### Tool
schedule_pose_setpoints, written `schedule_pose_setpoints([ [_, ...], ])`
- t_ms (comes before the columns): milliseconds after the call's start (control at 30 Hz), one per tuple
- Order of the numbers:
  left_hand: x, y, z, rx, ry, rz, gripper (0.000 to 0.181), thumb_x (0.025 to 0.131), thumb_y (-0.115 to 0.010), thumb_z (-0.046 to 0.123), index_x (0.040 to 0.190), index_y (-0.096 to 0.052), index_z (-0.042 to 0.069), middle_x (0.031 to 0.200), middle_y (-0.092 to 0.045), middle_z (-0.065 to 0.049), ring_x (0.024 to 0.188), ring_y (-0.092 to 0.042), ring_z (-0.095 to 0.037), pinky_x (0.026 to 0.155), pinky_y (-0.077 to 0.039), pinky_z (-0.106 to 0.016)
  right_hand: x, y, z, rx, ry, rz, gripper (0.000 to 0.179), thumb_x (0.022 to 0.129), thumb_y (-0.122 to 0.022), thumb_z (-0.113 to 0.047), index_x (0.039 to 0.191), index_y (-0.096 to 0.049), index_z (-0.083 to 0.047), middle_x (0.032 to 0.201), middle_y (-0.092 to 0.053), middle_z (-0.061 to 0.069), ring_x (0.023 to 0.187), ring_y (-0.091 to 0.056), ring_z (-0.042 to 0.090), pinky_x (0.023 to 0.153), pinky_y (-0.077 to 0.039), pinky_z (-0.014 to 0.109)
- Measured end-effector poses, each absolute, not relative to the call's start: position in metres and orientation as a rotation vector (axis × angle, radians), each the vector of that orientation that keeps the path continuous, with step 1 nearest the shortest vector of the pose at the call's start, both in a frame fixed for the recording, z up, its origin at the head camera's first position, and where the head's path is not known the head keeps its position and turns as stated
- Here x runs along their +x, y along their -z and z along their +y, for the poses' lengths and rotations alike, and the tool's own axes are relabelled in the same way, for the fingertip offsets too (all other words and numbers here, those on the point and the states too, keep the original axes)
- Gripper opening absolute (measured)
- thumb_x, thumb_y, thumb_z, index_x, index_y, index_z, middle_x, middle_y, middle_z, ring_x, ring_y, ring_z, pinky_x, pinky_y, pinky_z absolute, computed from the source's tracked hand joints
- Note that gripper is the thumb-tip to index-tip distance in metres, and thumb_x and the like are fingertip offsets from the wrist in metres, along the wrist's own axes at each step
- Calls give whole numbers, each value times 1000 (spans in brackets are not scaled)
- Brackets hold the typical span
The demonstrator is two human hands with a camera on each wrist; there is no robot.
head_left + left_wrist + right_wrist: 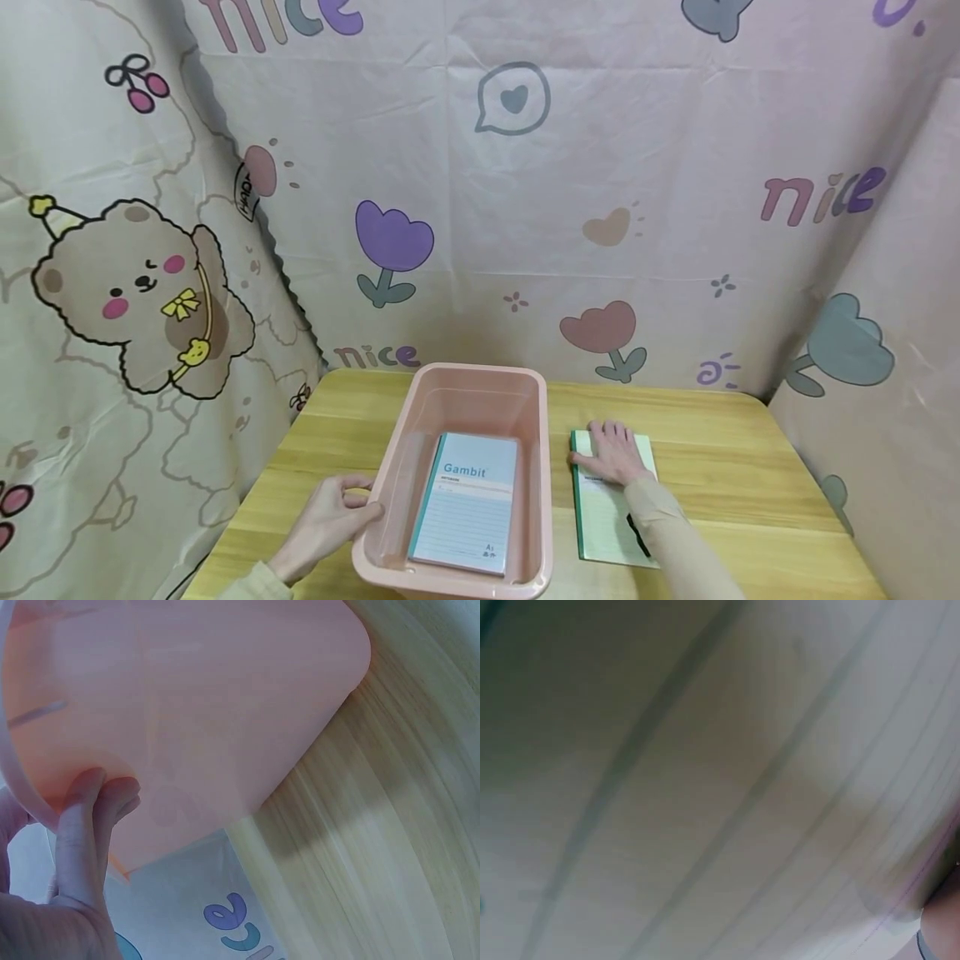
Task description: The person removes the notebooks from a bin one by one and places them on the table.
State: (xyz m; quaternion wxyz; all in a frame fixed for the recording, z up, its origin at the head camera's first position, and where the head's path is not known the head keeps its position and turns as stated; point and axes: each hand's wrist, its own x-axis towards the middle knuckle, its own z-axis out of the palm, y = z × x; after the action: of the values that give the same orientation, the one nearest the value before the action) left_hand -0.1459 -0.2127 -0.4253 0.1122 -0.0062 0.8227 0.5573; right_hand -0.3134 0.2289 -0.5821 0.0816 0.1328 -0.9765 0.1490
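Note:
A pink plastic bin stands on the table, and inside it lies a pale blue notebook marked Gambit. My left hand grips the bin's left rim, thumb over the edge; in the left wrist view, fingers of the left hand press the outer wall of the bin. To the right of the bin, a pale green notebook with a darker green spine lies flat. Resting on its upper part is my right hand, fingers extended. Close lines of the notebook cover fill the right wrist view.
The wooden table reaches back to a patterned cloth hanging behind it. More cloth hangs on the left and right sides. The bin's wall rises between the two notebooks.

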Motion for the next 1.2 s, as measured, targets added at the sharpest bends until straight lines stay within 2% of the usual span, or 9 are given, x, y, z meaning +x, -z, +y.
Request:
schedule_pose_setpoints([
  [500, -146, 425, -213, -36, -1628, 2409, 52, 84, -61, 4, 128, -50, -22, 98, -75, -28, 85, -76, -28, 68, -65, -36, -322, 590, 228, 390, -499, -2959, 63, 83, -67, -57, 121, -55, -8, 102, -52, 15, 97, -46, 36, 79, -35, 46],
  [567, -146, 425, -213, -34, -1627, 2409, 52, 84, -62, 4, 128, -50, -22, 99, -75, -28, 85, -76, -29, 68, -65, -36, -323, 590, 228, 389, -501, -2961, 64, 83, -67, -58, 123, -55, -9, 105, -52, 16, 100, -47, 37, 82, -37, 49],
  [733, -146, 426, -213, -34, -1631, 2419, 52, 84, -62, 3, 128, -51, -21, 99, -75, -28, 85, -76, -29, 68, -65, -36, -325, 586, 225, 378, -530, -2977, 66, 86, -65, -61, 131, -55, -14, 122, -53, 20, 117, -47, 41, 99, -38, 59],
  [867, -145, 426, -212, -39, -1632, 2426, 51, 84, -62, 3, 128, -51, -21, 99, -74, -29, 85, -76, -29, 68, -65, -36, -324, 583, 224, 371, -533, -2980, 66, 88, -64, -60, 135, -53, -16, 127, -52, 19, 120, -46, 42, 101, -37, 60],
  [1000, -145, 426, -212, -50, -1628, 2434, 52, 83, -62, 3, 128, -51, -21, 99, -74, -29, 85, -76, -29, 68, -65, -36, -321, 583, 223, 358, -516, -2958, 66, 91, -62, -55, 139, -50, -12, 126, -51, 20, 120, -47, 43, 98, -37, 59],
  [1200, -145, 425, -211, -74, -1615, 2451, 51, 83, -63, 4, 127, -53, -20, 98, -75, -27, 84, -76, -28, 67, -65, -36, -313, 574, 219, 328, -561, -2910, 61, 97, -58, -44, 139, -47, -2, 129, -51, 28, 122, -46, 50, 100, -35, 65],
])
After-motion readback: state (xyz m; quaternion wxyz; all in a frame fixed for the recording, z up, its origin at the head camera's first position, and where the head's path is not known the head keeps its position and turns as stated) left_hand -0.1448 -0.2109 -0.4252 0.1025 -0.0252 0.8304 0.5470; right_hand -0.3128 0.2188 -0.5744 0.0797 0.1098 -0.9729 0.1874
